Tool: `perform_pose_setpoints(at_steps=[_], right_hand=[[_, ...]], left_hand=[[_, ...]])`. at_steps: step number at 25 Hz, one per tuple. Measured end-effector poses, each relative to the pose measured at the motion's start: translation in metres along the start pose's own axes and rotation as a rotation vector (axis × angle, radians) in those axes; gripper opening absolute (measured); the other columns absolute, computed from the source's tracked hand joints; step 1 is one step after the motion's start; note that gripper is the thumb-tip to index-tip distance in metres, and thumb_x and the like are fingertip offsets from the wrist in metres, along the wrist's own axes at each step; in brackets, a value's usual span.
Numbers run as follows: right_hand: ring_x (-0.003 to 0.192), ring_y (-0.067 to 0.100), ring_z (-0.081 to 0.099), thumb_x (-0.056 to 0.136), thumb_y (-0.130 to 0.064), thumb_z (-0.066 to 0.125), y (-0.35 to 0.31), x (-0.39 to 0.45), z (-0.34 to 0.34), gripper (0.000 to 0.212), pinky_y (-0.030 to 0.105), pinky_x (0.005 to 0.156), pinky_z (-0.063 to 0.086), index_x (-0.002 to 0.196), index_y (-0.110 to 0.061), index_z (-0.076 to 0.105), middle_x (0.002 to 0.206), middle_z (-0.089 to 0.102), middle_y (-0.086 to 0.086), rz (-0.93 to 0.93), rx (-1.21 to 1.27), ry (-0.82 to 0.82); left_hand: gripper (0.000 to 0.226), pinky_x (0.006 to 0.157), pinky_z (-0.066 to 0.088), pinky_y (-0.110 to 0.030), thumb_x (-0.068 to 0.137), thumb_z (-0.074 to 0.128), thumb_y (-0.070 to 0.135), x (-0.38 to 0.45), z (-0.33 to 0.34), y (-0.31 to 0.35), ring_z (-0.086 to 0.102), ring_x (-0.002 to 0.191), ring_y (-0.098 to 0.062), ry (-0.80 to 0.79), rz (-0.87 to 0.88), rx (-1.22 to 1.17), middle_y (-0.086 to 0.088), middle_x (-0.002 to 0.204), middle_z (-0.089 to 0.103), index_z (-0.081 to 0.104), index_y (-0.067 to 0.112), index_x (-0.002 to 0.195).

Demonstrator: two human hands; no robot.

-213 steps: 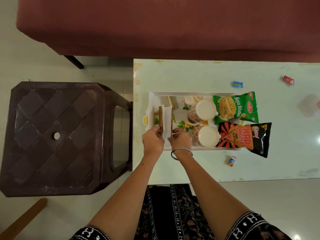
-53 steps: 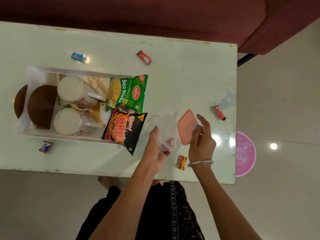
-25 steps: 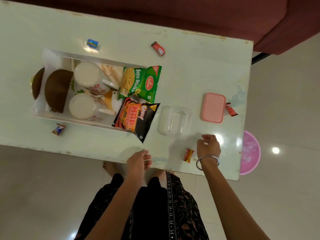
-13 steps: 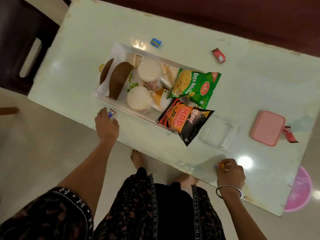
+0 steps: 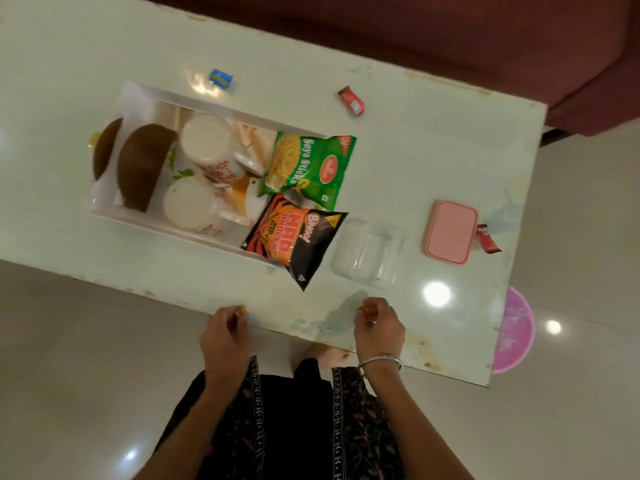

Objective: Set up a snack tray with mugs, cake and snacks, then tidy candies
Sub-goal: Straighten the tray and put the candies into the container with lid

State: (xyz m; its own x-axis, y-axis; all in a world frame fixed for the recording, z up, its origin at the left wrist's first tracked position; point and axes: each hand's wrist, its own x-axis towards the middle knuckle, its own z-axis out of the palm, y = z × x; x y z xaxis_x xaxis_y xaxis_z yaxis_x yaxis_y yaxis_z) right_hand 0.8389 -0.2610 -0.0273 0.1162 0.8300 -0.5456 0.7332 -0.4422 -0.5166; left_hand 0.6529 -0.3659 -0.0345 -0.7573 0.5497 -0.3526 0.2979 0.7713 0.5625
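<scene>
A white tray (image 5: 166, 225) on the pale table holds two brown cake pieces (image 5: 142, 166), two white floral mugs (image 5: 207, 143), a green Soya Sticks bag (image 5: 310, 164) and a black Bingo bag (image 5: 294, 237). My left hand (image 5: 225, 337) sits at the table's near edge with its fingers curled round a small candy. My right hand (image 5: 377, 327) pinches an orange candy just below the clear open box (image 5: 369, 252). The box's pink lid (image 5: 450, 232) lies to the right. Loose candies remain: a blue candy (image 5: 220, 78), a red candy (image 5: 351, 101), and another red candy (image 5: 486, 239) beside the lid.
A maroon sofa (image 5: 450, 36) runs along the table's far side. A pink round basin (image 5: 512, 330) sits on the floor under the table's right end. My bare foot (image 5: 329, 356) and dark patterned clothing are just below the near table edge.
My left hand picked up the candy beside the tray's near side and drew back to the right along the table edge. My right hand still pinches its candy. The view swung right.
</scene>
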Motion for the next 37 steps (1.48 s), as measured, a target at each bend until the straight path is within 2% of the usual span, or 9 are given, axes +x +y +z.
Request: perform_pose_setpoints(at_steps=[5,7,10,15,20,24,27,31,37], right_hand=[[0.071,0.013,0.067,0.083,-0.007,0.055,-0.002,-0.002,-0.023,0.016,0.022,0.075,0.055,0.091,-0.013,0.067,0.077,0.069,-0.001,0.102,0.186,0.041],[0.066,0.012,0.069,0.083,-0.008,0.055,-0.008,0.0,-0.038,0.015,0.007,0.064,0.049,0.086,-0.016,0.068,0.071,0.07,-0.002,0.071,0.244,0.129],[0.063,0.004,0.067,0.086,-0.007,0.055,-0.02,0.011,-0.056,0.016,0.012,0.064,0.054,0.09,-0.014,0.069,0.073,0.068,-0.005,0.01,0.351,0.235],[0.077,0.005,0.06,0.092,-0.012,0.053,-0.038,0.044,-0.07,0.022,-0.005,0.068,0.041,0.11,-0.009,0.065,0.094,0.065,-0.003,-0.166,0.283,0.166],[0.106,0.025,0.061,0.084,0.008,0.048,-0.016,0.112,-0.11,0.036,0.03,0.092,0.047,0.112,-0.01,0.063,0.119,0.063,0.012,-0.148,-0.042,0.407],[0.125,0.035,0.043,0.08,0.013,0.047,0.019,0.154,-0.135,0.051,0.039,0.102,0.04,0.121,-0.014,0.06,0.14,0.047,0.013,-0.146,-0.381,0.285],[0.108,0.037,0.056,0.084,0.002,0.052,0.038,0.16,-0.141,0.036,0.036,0.091,0.044,0.115,-0.012,0.065,0.123,0.062,0.017,-0.253,-0.415,0.245],[0.091,0.038,0.062,0.086,-0.005,0.052,0.054,0.153,-0.142,0.026,0.031,0.075,0.045,0.103,-0.011,0.071,0.102,0.069,0.02,-0.02,-0.258,0.433],[0.075,0.026,0.068,0.08,-0.007,0.064,0.025,0.123,-0.131,0.011,-0.007,0.058,0.034,0.089,-0.009,0.07,0.082,0.072,0.007,-0.087,0.059,0.516]], left_hand=[[0.011,0.066,0.051,-0.012,0.087,0.059,0.012,-0.08,0.044,0.069,0.068,0.076,-0.011,-0.419,0.092,-0.247,0.008,0.08,0.069,0.068,0.012,0.093],[0.013,0.07,0.053,-0.015,0.086,0.061,0.014,-0.077,0.058,0.108,0.067,0.079,-0.008,-0.389,0.139,-0.364,0.005,0.088,0.068,0.068,0.017,0.096],[0.016,0.074,0.053,-0.016,0.085,0.063,0.014,-0.053,0.075,0.16,0.066,0.081,-0.01,-0.286,0.167,-0.449,-0.003,0.092,0.068,0.068,0.012,0.099],[0.026,0.064,0.037,0.007,0.088,0.057,0.011,-0.023,0.087,0.187,0.059,0.082,-0.008,-0.295,0.15,-0.333,0.0,0.097,0.064,0.063,0.005,0.113],[0.022,0.066,0.041,0.004,0.087,0.053,0.002,-0.021,0.08,0.175,0.059,0.081,0.0,-0.293,0.095,-0.389,0.003,0.096,0.064,0.064,0.01,0.104],[0.024,0.075,0.044,0.001,0.087,0.052,0.002,-0.025,0.078,0.172,0.06,0.09,-0.005,-0.273,0.129,-0.392,0.003,0.1,0.063,0.063,0.013,0.106],[0.025,0.079,0.044,0.001,0.087,0.052,0.003,-0.027,0.075,0.172,0.06,0.096,-0.007,-0.296,0.142,-0.403,0.002,0.103,0.064,0.063,0.014,0.106],[0.024,0.079,0.045,-0.001,0.088,0.052,0.004,-0.03,0.069,0.169,0.06,0.097,-0.004,-0.342,0.129,-0.415,0.006,0.102,0.064,0.063,0.019,0.103],[0.024,0.074,0.043,0.0,0.088,0.052,0.004,-0.034,0.065,0.161,0.061,0.091,-0.001,-0.413,0.102,-0.407,0.009,0.097,0.066,0.063,0.022,0.1]])
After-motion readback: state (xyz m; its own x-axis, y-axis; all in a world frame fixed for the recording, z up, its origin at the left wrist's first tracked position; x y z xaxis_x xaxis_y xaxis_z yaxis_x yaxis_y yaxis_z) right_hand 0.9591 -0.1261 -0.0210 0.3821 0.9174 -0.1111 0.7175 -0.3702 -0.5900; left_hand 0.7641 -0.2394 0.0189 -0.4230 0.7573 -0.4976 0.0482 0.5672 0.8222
